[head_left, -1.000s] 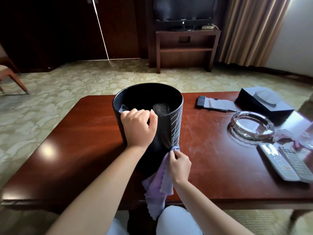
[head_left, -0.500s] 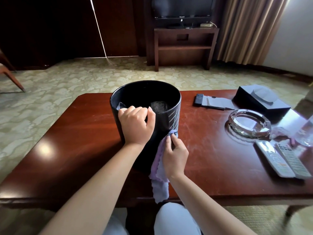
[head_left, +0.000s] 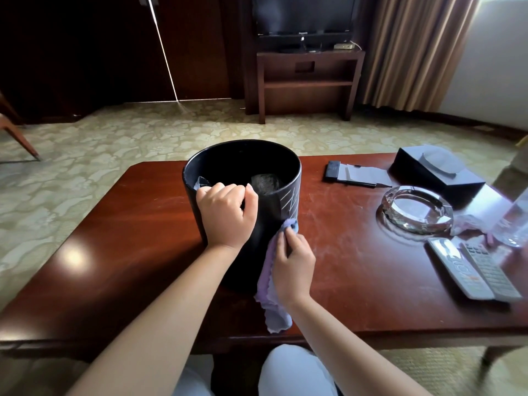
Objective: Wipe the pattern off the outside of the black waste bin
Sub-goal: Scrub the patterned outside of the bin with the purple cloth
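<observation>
A round black waste bin (head_left: 217, 164) stands on the dark red wooden table (head_left: 120, 238). White scratchy lines, the pattern (head_left: 290, 200), run down its right outer wall. My left hand (head_left: 227, 212) grips the near rim, fingers curled over the edge. My right hand (head_left: 294, 265) holds a lilac cloth (head_left: 271, 284) and presses its top end against the bin's wall just below the pattern. The rest of the cloth hangs down past the table's front edge. Something dark and crumpled lies inside the bin.
To the right on the table lie a glass ashtray (head_left: 417, 208), two remote controls (head_left: 474, 270), a black box (head_left: 437, 172), a notepad with a pen (head_left: 354, 175) and a clear glass (head_left: 514, 221). A TV stand (head_left: 308, 81) stands across the carpet.
My right hand has slid the cloth up the bin's right wall, from near the base to just under the pattern. My left hand has kept its grip on the rim.
</observation>
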Demonstrator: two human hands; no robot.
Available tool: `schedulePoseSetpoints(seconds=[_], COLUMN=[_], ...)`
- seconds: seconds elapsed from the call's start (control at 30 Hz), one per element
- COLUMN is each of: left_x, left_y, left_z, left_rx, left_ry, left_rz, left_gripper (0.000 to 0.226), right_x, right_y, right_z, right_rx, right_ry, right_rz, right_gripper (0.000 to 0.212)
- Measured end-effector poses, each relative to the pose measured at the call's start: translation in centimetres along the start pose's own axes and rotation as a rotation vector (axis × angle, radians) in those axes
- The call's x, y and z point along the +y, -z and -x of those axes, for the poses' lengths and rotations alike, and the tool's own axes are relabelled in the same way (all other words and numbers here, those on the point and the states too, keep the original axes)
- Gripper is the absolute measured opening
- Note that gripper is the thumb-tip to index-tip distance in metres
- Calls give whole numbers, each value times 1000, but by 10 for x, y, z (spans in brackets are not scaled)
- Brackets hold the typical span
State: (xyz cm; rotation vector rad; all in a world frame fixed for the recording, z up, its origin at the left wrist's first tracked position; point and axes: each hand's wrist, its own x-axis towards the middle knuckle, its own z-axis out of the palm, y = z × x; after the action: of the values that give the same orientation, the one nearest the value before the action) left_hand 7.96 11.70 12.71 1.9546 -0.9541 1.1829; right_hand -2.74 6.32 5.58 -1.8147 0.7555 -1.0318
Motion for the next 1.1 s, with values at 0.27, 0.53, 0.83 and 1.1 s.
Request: schedulePoseSetpoints(seconds=[0.27, 0.53, 0.83, 1.1], left_x=[0, 1, -2, 1], left_y=[0, 2, 8, 18], left_z=[0, 0, 2, -2], left_rx=[-6, -15, -26, -35], left_ry=[-2, 10, 48, 112], left_rz=[1, 23, 156, 342], left_gripper=[41, 40, 41, 36], right_x=[-18, 0, -34, -42], right_y=[4, 0, 6, 9], right_z=[-12, 10, -29, -25], right_rx=[36, -29, 76, 32], right_ry=[191, 290, 422, 589], right_rz=[-39, 203, 225, 307], right_gripper=[21, 44, 41, 39])
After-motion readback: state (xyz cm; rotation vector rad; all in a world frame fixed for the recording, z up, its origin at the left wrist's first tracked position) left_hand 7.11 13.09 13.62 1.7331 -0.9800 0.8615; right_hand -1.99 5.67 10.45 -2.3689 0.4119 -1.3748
